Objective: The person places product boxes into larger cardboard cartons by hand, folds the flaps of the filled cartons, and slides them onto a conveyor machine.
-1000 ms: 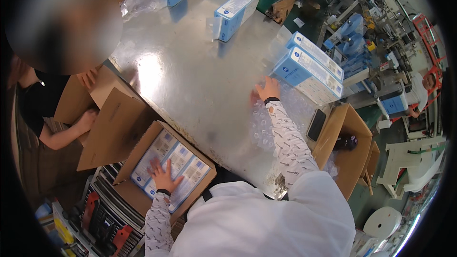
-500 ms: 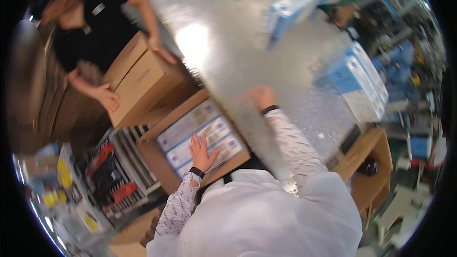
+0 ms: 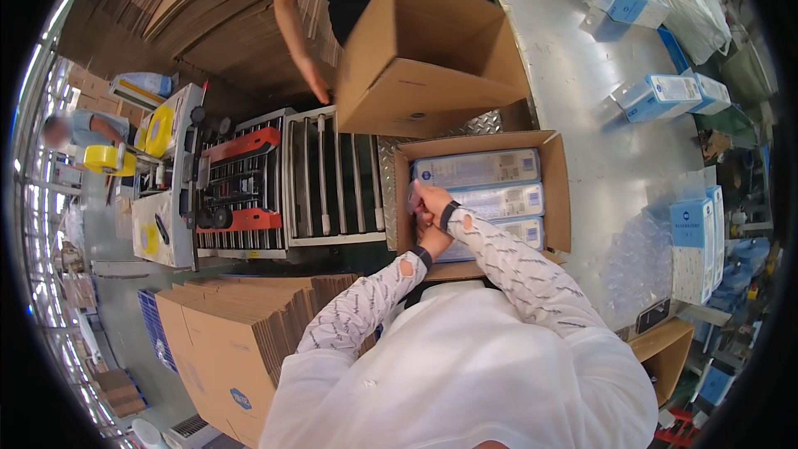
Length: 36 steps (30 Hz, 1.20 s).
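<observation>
An open brown carton [image 3: 563, 199] stands before me, holding a row of blue-and-white boxes [image 3: 478, 168] laid flat. Both my hands are together over its left side, above the ends of the boxes. My right hand [image 3: 435, 202] is closed in a pinch, with a small pinkish or clear sliver by its fingertips that I cannot make out. Just below it, my left hand [image 3: 434, 239] is closed too, its fingers curled against the right hand and partly hidden by it.
Beyond the carton, a co-worker in black holds an open empty carton [image 3: 440, 87]. A roller conveyor [image 3: 332, 175] with a red-railed machine [image 3: 241, 183] lies left. Flat cartons [image 3: 224, 324] stand near left. The metal table [image 3: 573, 116] at right bears blue-and-white boxes [image 3: 694, 241] and clear plastic bags [image 3: 640, 258].
My right hand has left the metal table and joined my left hand over the carton's left side. My view has turned left. The co-worker's carton is now tipped, its opening showing.
</observation>
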### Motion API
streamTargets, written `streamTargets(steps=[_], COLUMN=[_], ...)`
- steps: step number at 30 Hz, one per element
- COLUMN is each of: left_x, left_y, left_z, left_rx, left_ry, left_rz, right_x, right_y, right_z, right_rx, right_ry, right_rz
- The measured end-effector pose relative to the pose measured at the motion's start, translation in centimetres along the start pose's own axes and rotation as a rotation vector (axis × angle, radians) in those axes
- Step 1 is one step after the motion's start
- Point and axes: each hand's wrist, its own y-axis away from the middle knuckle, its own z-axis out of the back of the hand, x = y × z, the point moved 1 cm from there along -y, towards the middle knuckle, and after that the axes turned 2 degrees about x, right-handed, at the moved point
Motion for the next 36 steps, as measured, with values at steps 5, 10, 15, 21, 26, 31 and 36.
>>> streamTargets(steps=[5, 10, 15, 21, 26, 31, 36], left_x=[1.5, -0.2, -4.0, -7.1, -10.2, -8.7, -12.8], left_y=[-1.4, 0.6, 1.9, 5.0, 13.1, 16.9, 7.3], left_z=[-3.0, -1.1, 0.2, 2.6, 14.6, 7.6, 2.5], left_rx=[0.110, 0.206, 0.207, 0.029, -0.136, 0.304, 0.549], left_ry=[-0.660, -0.371, -0.777, -0.008, 0.380, -0.515, -0.909], left_rz=[0.044, -0.204, -0.238, 0.088, -0.383, -0.468, -0.149], right_x=[-1.2, -1.4, 1.7, 5.2, 10.5, 8.2, 5.4], right_y=[-2.6, -1.8, 3.5, 9.7, 23.2, 21.6, 13.5], right_z=[-1.5, -1.7, -2.3, 5.2, 23.3, 17.9, 17.6], right_rx=[-0.129, -0.102, -0.160, 0.257, -0.355, -0.041, -0.116], right_ry=[-0.037, 0.000, -0.116, -0.331, 0.208, 1.392, 1.501], right_rz=[-0.192, -0.135, -0.077, 0.091, 0.565, 0.419, 0.585])
